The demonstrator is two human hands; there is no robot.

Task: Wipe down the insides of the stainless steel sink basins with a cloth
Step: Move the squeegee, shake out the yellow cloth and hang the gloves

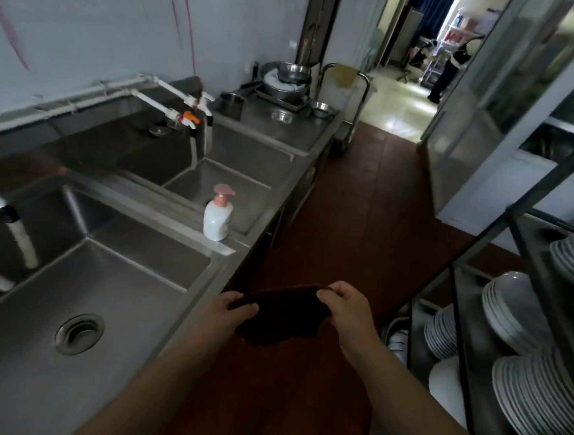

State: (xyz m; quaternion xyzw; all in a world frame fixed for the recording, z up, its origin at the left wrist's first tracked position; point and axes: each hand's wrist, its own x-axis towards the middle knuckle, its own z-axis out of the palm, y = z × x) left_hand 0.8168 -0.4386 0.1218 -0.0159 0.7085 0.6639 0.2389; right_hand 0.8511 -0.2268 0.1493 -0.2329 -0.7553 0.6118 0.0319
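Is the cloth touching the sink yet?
Apart. The head view shows the cloth stretched between the left hand and right hand over the floor, beside the sink.

No readable text anywhere in view. Soap bottle (217, 216) on sink divider: white body, pink pump, label too faint to make out. Wall (88, 23) behind taps: red streaks only, no letters, no numbers. Plates (535, 405) on rack at right: plain, no marks legible. Glass partition (528, 99): reflections, no sign or sticker legible. Far doorway: blurred, nothing decipherable.
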